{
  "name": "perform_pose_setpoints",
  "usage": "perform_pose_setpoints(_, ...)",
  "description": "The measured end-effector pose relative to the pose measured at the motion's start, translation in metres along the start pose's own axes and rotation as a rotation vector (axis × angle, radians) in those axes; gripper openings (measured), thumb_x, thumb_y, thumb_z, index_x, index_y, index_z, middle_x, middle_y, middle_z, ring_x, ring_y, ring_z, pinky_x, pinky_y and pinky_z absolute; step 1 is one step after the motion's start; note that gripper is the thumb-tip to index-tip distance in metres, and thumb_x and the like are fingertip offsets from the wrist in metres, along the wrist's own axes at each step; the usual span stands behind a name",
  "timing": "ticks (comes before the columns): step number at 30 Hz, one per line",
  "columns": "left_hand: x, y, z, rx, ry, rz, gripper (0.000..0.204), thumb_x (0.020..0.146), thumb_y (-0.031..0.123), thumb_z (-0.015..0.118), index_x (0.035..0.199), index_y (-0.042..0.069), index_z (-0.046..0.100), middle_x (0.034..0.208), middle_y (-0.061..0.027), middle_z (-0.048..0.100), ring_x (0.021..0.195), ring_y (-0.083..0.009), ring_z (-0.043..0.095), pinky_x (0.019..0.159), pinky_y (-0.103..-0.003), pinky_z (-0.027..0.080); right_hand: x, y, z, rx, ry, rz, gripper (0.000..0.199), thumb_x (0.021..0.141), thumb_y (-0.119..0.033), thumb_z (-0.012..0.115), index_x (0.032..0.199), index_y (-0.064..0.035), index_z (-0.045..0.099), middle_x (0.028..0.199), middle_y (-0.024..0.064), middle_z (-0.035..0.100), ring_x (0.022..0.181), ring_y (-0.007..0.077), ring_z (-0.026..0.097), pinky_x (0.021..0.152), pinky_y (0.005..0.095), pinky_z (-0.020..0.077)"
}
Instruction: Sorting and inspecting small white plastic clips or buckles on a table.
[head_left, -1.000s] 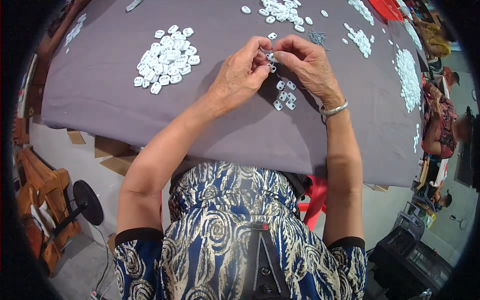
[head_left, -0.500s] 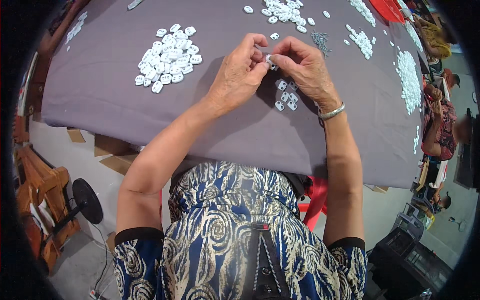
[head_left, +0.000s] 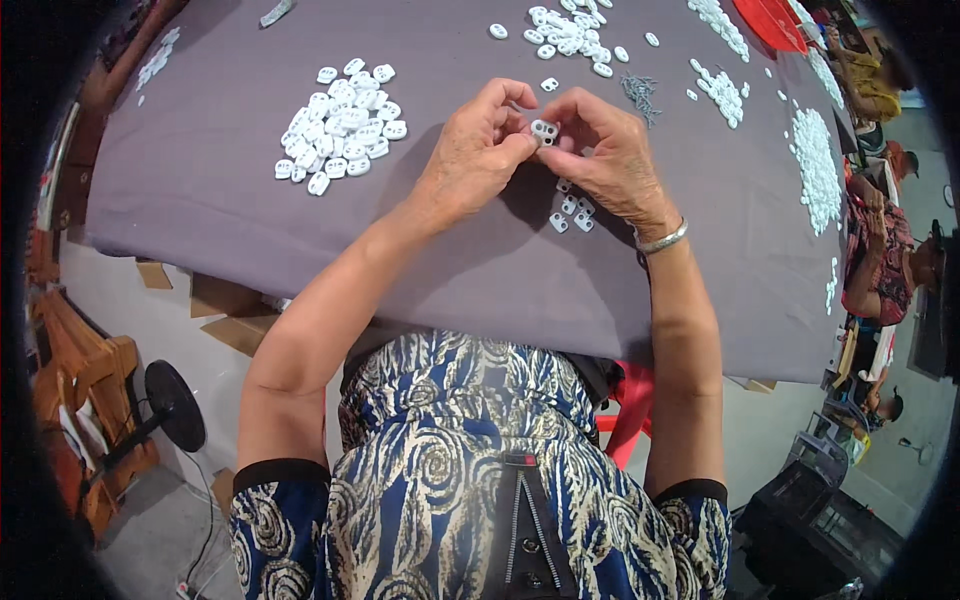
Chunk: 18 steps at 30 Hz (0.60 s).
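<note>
White two-holed piece (head_left: 544, 129) is up over the grey-covered worktop (head_left: 480, 270), pinched between thumb and finger of the left hand (head_left: 474, 155). Opposite, the right hand (head_left: 614, 155) curves thumb and forefinger round it; from here I cannot tell whether they grip. Small white pieces (head_left: 569, 205) lie just below, a white pile (head_left: 345, 120) leftward, thin grey bits (head_left: 640, 95) beyond the right hand.

Fisheye from the head, looking steeply down — left hand (head_left: 474, 152) and right hand (head_left: 618, 158) near.
</note>
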<state>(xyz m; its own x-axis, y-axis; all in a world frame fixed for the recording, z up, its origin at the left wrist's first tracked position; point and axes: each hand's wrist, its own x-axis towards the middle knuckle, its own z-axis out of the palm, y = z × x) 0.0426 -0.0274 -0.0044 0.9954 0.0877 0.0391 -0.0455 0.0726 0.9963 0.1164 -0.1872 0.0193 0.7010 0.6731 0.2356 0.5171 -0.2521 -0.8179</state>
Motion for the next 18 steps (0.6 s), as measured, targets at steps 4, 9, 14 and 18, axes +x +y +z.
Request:
perform_pose_setpoints(4,0.0009,0.0009,-0.0037,0.052,-0.064,-0.005,0.028,0.090,0.007,0.055,0.117,0.005,0.050,0.091,0.0006,0.058,0.077,-0.0040,0.052,0.063,-0.020,0.042,-0.0009,-0.0005,0.0007,-0.010,0.030,-0.013,0.018,0.073,-0.004,0.068,0.089,-0.0027,0.061,0.071,0.0010,0.058,0.060,0.0065,0.052,0.054,0.0228,0.0459)
perform_pose_setpoints(9,0.0015,0.0072,-0.0054,-0.032,-0.065,-0.055,0.029,0.091,0.009,0.056,0.118,0.004,0.051,0.090,0.0008,0.059,0.075,-0.0036,0.052,0.063,-0.019,0.042,-0.0013,0.0018,0.0021,-0.005,0.037,-0.042,0.018,0.072,-0.003,0.067,0.090,-0.0027,0.061,0.075,0.0010,0.059,0.060,0.0065,0.053,0.055,0.0225,0.0465)
perform_pose_setpoints(14,0.0022,0.0042,-0.0050,-0.057,-0.081,0.009,0.028,0.092,0.010,0.057,0.118,0.004,0.051,0.089,0.0007,0.059,0.074,-0.0034,0.052,0.063,-0.018,0.042,-0.0013,-0.0004,0.0037,-0.018,0.050,-0.077,0.019,0.073,-0.003,0.067,0.091,-0.0028,0.061,0.078,0.0009,0.060,0.061,0.0069,0.054,0.055,0.0228,0.0471)
perform_pose_setpoints(18,0.0027,0.0011,-0.0047,-0.043,-0.046,0.028,0.029,0.092,0.008,0.057,0.120,0.003,0.049,0.088,0.0006,0.058,0.073,-0.0032,0.051,0.063,-0.018,0.042,-0.0012,-0.0022,0.0053,-0.084,0.044,-0.119,0.025,0.073,-0.006,0.069,0.097,-0.0037,0.060,0.082,0.0034,0.058,0.063,0.0102,0.054,0.058,0.0241,0.0480)
